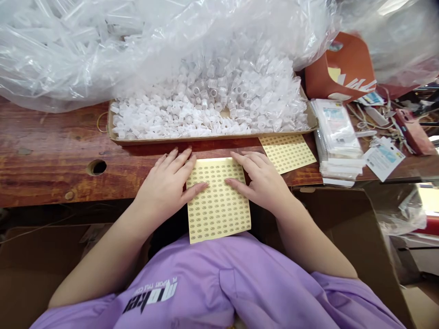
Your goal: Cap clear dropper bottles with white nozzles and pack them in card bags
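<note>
A yellow sheet of small oval stickers (219,201) lies at the near edge of the wooden table (51,155), hanging partly over my lap. My left hand (168,183) rests flat on the sheet's left edge with fingers spread, the thumb on the stickers. On the sheet's right edge my right hand (262,178) lies flat too, fingers stretched out. Neither hand holds anything. Just beyond my fingers stands a shallow cardboard tray (113,132) heaped with several small clear plastic caps (212,105).
A second sticker sheet (288,151) lies to the right, partly under the tray. Big clear plastic bags (68,50) fill the back. A stack of packets (338,137), an orange-brown box (346,64) and clutter sit at right. Cardboard boxes (343,224) stand below the table.
</note>
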Action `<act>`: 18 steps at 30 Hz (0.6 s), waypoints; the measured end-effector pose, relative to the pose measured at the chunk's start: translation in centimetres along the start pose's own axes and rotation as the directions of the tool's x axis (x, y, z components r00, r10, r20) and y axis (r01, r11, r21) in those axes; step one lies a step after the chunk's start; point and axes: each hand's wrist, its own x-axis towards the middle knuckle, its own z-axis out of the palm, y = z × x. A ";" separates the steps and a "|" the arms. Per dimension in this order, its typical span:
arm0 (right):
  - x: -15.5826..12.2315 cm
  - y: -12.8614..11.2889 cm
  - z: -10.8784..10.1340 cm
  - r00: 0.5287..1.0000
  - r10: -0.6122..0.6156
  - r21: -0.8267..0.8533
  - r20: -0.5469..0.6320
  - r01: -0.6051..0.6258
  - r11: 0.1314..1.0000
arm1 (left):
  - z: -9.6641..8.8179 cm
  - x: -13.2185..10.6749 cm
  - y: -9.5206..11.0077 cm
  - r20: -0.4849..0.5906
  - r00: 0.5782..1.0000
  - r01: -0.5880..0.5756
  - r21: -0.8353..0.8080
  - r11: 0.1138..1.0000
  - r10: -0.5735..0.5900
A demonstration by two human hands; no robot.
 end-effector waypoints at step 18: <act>4.0 0.1 -1.8 0.948 0.200 0.028 0.246 -0.213 0.977 | -0.8 0.3 0.5 -0.015 0.966 0.249 -0.232 0.940 -0.259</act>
